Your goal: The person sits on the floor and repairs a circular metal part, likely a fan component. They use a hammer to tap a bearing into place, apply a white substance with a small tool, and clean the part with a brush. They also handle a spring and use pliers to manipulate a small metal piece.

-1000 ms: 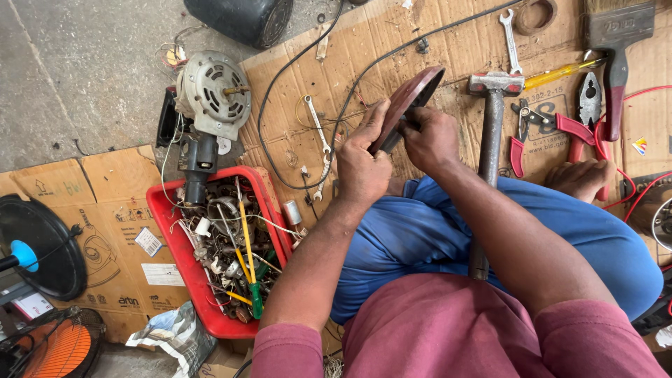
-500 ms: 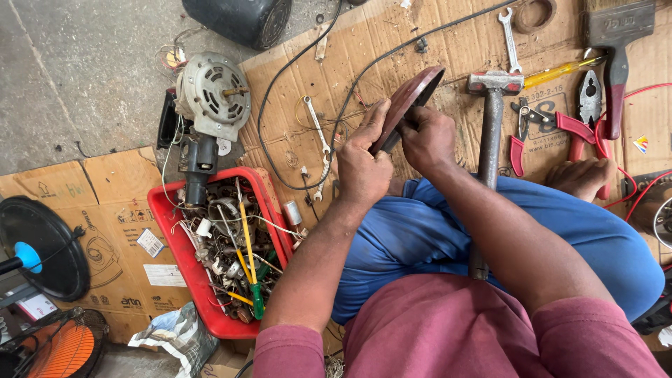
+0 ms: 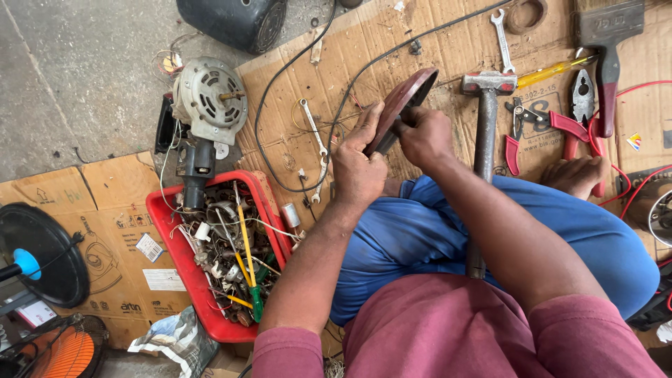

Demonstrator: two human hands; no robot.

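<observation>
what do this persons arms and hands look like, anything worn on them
Both hands are bare: no gloves, rings or watch show on the left hand or the right hand. The forearms are uncovered too. Short maroon sleeves end above the elbows, part of a maroon shirt. No markings or straps show on either arm.

Dark-red round cover [image 3: 402, 105] — tilted, edge-on

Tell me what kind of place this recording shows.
Most likely an informal repair spot for fans or small motors, set up on the floor. A bare motor lies on the concrete, a red tray holds loose parts and screwdrivers, and a hammer and pliers lie on flattened cardboard.
</observation>
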